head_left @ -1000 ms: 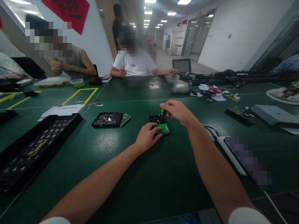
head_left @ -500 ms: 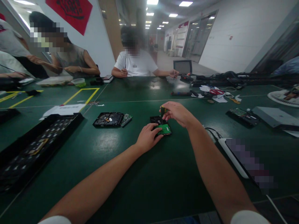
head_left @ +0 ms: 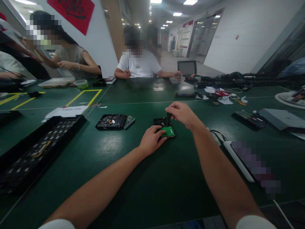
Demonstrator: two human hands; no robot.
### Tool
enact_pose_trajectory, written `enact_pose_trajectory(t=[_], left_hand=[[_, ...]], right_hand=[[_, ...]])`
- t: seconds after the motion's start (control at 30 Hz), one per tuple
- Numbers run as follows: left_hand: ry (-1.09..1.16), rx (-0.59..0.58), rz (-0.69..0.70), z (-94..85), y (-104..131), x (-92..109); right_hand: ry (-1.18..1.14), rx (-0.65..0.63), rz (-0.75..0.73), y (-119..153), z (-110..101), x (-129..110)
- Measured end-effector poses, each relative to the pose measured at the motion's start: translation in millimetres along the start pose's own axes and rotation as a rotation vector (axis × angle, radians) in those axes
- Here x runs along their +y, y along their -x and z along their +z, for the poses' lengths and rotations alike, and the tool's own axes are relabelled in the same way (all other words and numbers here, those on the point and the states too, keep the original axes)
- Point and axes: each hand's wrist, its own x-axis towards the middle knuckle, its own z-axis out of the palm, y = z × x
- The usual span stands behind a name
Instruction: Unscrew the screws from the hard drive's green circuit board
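Observation:
A small hard drive (head_left: 160,121) with a green circuit board (head_left: 169,131) facing up lies on the green table. My left hand (head_left: 151,140) grips its left side, fingers over the board and thumb along the near edge. Above the drive, my right hand (head_left: 179,114) is closed around the handle of a screwdriver (head_left: 168,117), which stands nearly upright with its tip down at the board. Whether the tip sits in a screw is too small to tell. To the left lie a larger black hard drive (head_left: 111,122) and a loose circuit board (head_left: 130,122).
A long black tray (head_left: 59,149) occupies the left side. On the right are a tablet-like device (head_left: 240,162) with a cable, another hard drive (head_left: 249,119) and a grey box (head_left: 281,119). Across the table sits a person in a white shirt (head_left: 139,65).
My right hand has shifted its fingers on the screwdriver handle, now holding nearer its top. My left hand and the drive stay in place.

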Motion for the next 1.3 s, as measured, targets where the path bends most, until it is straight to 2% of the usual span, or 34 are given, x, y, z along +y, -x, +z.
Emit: enact_pose_trajectory(t=[0.17,0.37,0.43,0.63,0.8,1.03,1.2,1.3], left_hand=[[0.010,0.013,-0.003,1.7,0.2,-0.4],[0.010,0.009,-0.008,-0.1,-0.2,0.3],[0.011,0.010,-0.008,-0.5,-0.3,0.2],[0.007,0.004,0.002,0.4,-0.5,-0.8],[-0.002,0.004,-0.007,1.3,-0.3,-1.6],[-0.006,0.003,-0.007,0.6,-0.3,-1.2],[-0.004,0.007,-0.005,0.9,-0.2,-1.4],[0.004,0.009,-0.004,0.3,-0.4,-0.6]], right_hand=[[-0.084,-0.090,-0.015,1.3,3.9,-3.3],[-0.236,-0.164,0.082,0.3,2.1,-3.7],[-0.247,-0.156,0.091,-0.2,-0.4,-2.8],[-0.037,-0.092,-0.025,0.7,-3.3,1.1],[0.006,0.012,0.035,2.4,2.5,-4.4],[-0.093,-0.167,0.039,2.5,1.1,-7.2],[-0.204,-0.166,0.087,-1.8,-1.2,0.8],[-0.119,-0.128,0.033,-1.9,-3.8,2.2]])
